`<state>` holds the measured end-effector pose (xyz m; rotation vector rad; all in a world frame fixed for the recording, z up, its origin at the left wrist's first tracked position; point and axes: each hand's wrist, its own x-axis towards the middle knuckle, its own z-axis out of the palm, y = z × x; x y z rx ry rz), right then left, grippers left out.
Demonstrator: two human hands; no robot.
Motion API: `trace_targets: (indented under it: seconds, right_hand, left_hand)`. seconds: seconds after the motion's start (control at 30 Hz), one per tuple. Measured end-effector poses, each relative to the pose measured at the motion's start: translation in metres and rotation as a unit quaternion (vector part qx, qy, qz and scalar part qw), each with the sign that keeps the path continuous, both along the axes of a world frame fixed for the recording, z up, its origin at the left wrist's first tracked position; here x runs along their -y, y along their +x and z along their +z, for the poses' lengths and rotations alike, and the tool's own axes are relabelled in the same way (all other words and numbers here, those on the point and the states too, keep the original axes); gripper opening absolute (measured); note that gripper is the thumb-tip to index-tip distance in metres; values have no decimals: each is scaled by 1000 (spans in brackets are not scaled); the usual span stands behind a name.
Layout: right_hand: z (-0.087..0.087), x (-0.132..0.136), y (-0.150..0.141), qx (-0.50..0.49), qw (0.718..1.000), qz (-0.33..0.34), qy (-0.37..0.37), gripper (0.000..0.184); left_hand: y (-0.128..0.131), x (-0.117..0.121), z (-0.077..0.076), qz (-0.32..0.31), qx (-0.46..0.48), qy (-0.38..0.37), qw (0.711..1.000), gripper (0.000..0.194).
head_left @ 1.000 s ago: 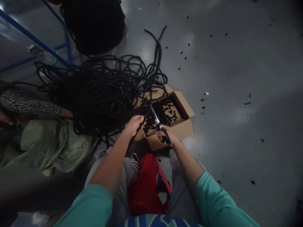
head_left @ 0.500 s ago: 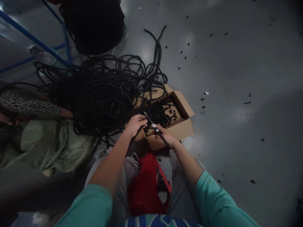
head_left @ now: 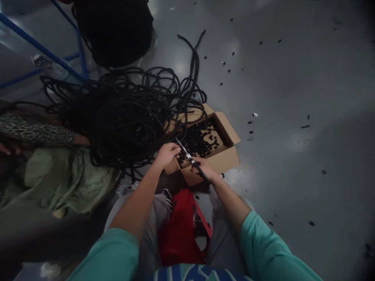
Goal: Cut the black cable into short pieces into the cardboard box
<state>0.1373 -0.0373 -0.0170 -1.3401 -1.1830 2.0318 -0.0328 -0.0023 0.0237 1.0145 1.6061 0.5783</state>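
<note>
My right hand (head_left: 204, 168) is closed on a pair of scissors (head_left: 200, 171) with dark handles, their thin metal blades pointing up and left. Just left of the blades, my left hand (head_left: 167, 154) has its fingers pinched together on a black cord, mostly hidden under the hand. Both hands are over the near left side of an open cardboard box (head_left: 224, 162). Many short black cut pieces (head_left: 199, 142) lie inside it. A big tangle of black cord (head_left: 129, 113) spreads on the floor beyond my left hand and laps over the box's edge.
A large dark coil (head_left: 114, 33) stands behind the tangle, beside a blue metal frame (head_left: 38, 41). At left, a person's leopard-print sleeve (head_left: 35, 127) shows above a green cloth (head_left: 58, 175). Something red (head_left: 178, 234) is between my legs. Small black bits dot the grey floor (head_left: 287, 86).
The scissors have shifted slightly up and left, and their blades show more plainly. The cord seen under my left hand earlier is now harder to see. The box stays put.
</note>
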Motion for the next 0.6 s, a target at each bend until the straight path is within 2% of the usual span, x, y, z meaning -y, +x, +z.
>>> trace_targets:
  seconds: [0.17, 0.23, 0.4, 0.6]
  right_hand:
    - [1, 1, -6, 25, 999, -38, -23, 42]
    - [2, 1, -7, 27, 998, -47, -36, 41]
    - [5, 2, -5, 25, 997, -22, -72, 43]
    - [5, 3, -3, 0, 999, -20, -37, 39]
  left_hand:
    - [0, 2, -8, -67, -131, 124, 981, 14]
    - [0, 2, -7, -89, -184, 146, 968, 16]
    - [0, 3, -1, -159, -267, 125, 942, 18]
    - [-1, 1, 0, -228, -257, 94, 934, 28]
